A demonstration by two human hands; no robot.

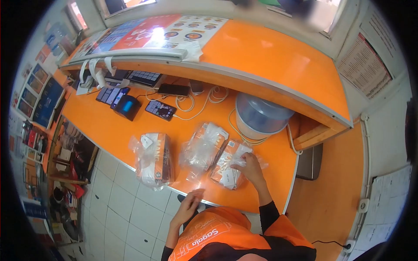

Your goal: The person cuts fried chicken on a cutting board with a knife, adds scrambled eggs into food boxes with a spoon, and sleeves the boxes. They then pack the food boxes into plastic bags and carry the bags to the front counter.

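Observation:
Three orange-and-white boxes in clear plastic bags stand on the orange counter [270, 182]. My right hand [250, 168] is over the rightmost box [227, 163], its fingers closed on the crumpled clear plastic bag [241, 151] at its top. A white label [228, 178] shows on that box's near end. The middle box [213, 135] lies just left of it, partly covered by loose plastic. Farther left is a bagged box [162, 158] by the counter's front edge. My left hand [191, 203] is at the counter edge below the middle box, fingers loosely extended and holding nothing.
Behind the boxes are a phone [161, 110] with a white cable, a dark cube device [127, 107] and a round translucent container [261, 114]. An orange raised shelf [270, 48] overhangs the counter's back. Tiled floor [115, 191] shows at the left.

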